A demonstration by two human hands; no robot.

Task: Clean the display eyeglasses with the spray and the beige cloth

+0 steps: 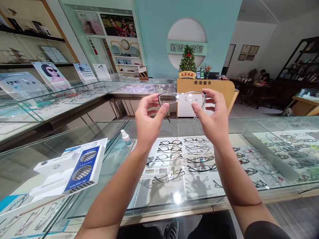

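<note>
Glasses with a thin metal frame are held up in mid-air, clear of the glass counter, lenses facing the room. The left hand grips the left end of the frame between thumb and fingers. The right hand grips the right end in the same manner.

Counter surface: clear glass, with a bright light reflection near the front edge. Rows of spectacles lie beneath the glass, between and below the forearms. A small white bottle stands on the glass, left of these rows. Farther left is a white and blue box with checked circles.

Room: a wooden desk stands beyond the counter and carries a potted plant. Behind it, a teal wall bears a round white sign. Posters line the left display case. At the far right, a person is at a dark table, near dark shelves.
</note>
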